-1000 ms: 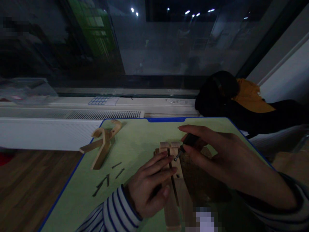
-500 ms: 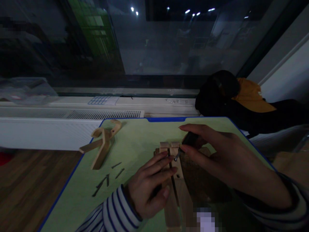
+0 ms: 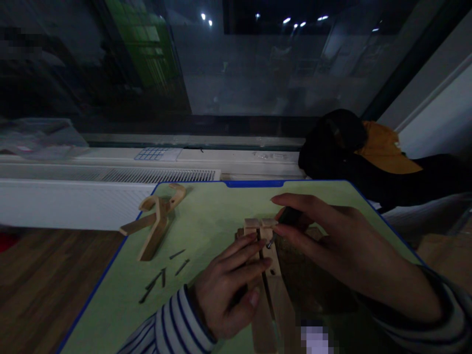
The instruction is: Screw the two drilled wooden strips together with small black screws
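My left hand (image 3: 228,285) lies with outstretched fingers across two pale wooden strips, pressing on them near their far ends. The right-hand strip (image 3: 282,295) has a dark hole, and its neighbour (image 3: 262,327) is partly hidden by my fingers. Between thumb and fingers of my right hand (image 3: 350,246) is a screwdriver (image 3: 289,216) with a black handle. Its metal shaft slants down to a spot on the right-hand strip, beside my left fingertips. Beneath the strips sits a dark brown block (image 3: 313,280), mostly in shadow.
Several loose screws (image 3: 162,278) lie on the green, blue-edged tabletop (image 3: 206,206) at left. Behind them stand curved wooden hooks (image 3: 157,231). A radiator (image 3: 73,201) and windowsill border the far side. Dark clothing and an orange cap (image 3: 387,150) are at right.
The right hand with the screwdriver has shifted very slightly, its tip staying at about the same spot on the strip. My left hand stays pressed on the wood.
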Demonstrator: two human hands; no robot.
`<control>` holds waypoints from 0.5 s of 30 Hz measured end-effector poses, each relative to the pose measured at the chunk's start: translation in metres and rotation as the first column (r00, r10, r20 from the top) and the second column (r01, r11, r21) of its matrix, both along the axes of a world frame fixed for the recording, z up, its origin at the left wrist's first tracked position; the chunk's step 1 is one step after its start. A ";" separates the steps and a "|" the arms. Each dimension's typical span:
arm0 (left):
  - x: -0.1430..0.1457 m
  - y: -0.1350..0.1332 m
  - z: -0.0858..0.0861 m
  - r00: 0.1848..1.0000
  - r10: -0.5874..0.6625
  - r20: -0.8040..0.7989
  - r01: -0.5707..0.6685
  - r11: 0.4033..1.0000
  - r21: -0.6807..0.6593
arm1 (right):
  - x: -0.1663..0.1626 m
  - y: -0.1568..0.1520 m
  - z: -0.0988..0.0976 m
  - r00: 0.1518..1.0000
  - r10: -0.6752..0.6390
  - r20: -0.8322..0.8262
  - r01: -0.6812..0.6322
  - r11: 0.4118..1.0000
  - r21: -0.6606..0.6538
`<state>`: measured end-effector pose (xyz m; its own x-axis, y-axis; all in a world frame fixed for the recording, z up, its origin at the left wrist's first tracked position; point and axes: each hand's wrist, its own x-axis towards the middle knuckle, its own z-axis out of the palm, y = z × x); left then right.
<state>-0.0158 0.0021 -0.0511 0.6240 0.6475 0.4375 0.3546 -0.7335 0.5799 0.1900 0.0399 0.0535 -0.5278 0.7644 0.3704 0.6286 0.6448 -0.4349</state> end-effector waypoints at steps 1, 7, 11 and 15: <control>0.000 0.000 0.001 1.000 -0.002 -0.011 0.002 1.000 -0.001 | 0.000 0.000 0.001 1.000 0.003 -0.004 -0.004 1.000 -0.010; 0.000 -0.001 0.002 1.000 0.000 -0.002 0.000 1.000 0.005 | 0.000 -0.001 0.003 1.000 0.001 0.016 0.000 0.997 -0.074; 0.000 -0.001 0.001 1.000 0.012 0.008 -0.012 1.000 0.007 | 0.001 0.000 0.002 1.000 -0.017 0.027 0.018 0.999 -0.048; -0.001 0.000 0.000 1.000 0.007 -0.003 -0.007 0.999 0.045 | 0.002 0.000 0.002 0.999 -0.032 0.033 0.033 0.999 -0.029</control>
<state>-0.0167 0.0017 -0.0508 0.6210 0.6314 0.4644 0.3610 -0.7564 0.5455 0.1919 0.0398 0.0552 -0.5141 0.7917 0.3302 0.6633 0.6110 -0.4322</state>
